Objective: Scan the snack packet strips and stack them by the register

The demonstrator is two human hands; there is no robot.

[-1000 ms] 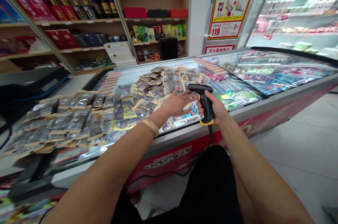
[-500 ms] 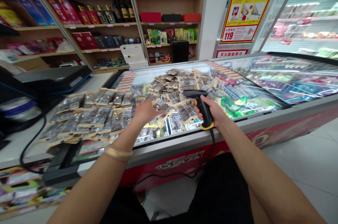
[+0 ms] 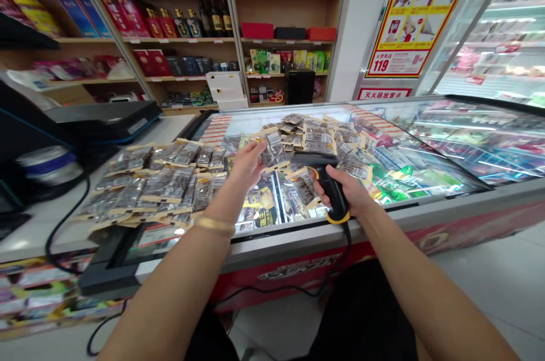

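The left hand pinches a small packet, maybe by its edge; it looks blurry there. The right hand curls around a black scanner. More packets lie left of the left hand.

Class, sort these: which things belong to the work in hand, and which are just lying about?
In use:
black-and-yellow plastic handheld scanner (right hand)
clear plastic, cream-edged packets (one in left hand)

Lying about:
red rectangular box
white rectangular box
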